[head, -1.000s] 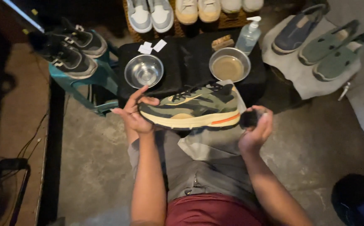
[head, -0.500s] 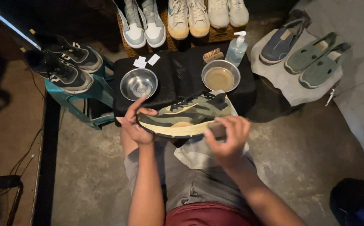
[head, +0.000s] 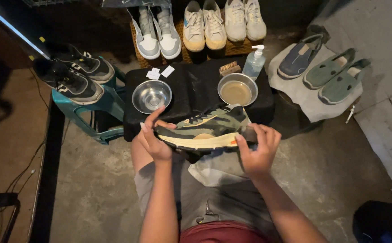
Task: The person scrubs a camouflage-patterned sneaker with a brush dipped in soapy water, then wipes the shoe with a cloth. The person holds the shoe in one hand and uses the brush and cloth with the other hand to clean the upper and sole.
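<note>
Left hand (head: 154, 140) gripping sneaker (head: 205, 128) toe, right hand (head: 256, 150) cupping heel

Sneaker (head: 205, 130) heel end hidden under right hand (head: 256, 150); dark thing in that grip mostly covered by fingers, kind unclear. Sneaker toe partly behind left hand (head: 155, 139). Cloth (head: 214, 168) below sneaker half hidden by it. Dark object (head: 380, 222) far right of sneaker cut by frame edge, unidentifiable. Paper slips (head: 160, 72) above sneaker too small to read.
</note>
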